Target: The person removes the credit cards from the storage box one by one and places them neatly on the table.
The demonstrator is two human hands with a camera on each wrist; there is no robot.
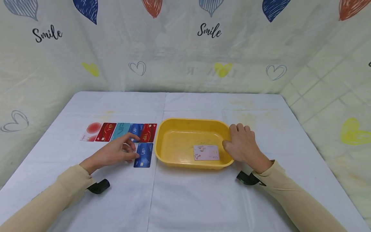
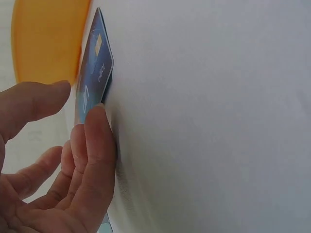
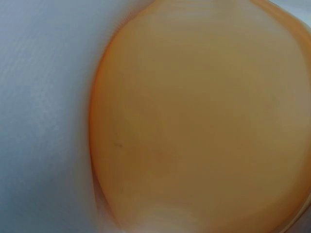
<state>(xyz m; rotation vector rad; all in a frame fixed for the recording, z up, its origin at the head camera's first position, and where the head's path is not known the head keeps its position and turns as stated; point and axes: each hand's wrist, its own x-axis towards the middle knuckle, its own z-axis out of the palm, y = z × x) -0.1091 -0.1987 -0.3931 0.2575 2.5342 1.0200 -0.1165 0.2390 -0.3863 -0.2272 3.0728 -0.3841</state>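
My left hand (image 1: 123, 149) is beside a blue VIP card (image 1: 144, 155) on the table. One fingertip touches or nearly touches the card's left edge, while another finger stands apart from it. In the left wrist view the blue card (image 2: 95, 68) lies just beyond the loosely bent fingers. My right hand (image 1: 242, 143) grips the right rim of a yellow plastic tray (image 1: 176, 162), thumb on the inner side. Inside the tray lies a pale pink card (image 1: 206, 152). Only the tray's yellow wall (image 3: 204, 116) fills most of the right wrist view; the hand is hidden there.
Above the left hand runs a row of cards: a white-and-red one (image 1: 92, 130), a red one (image 1: 106, 132), a teal one (image 1: 120, 129), a blue one (image 1: 135, 129) and another red one (image 1: 148, 132). A white cloth (image 1: 185, 199) covers the table; patterned curtains surround it.
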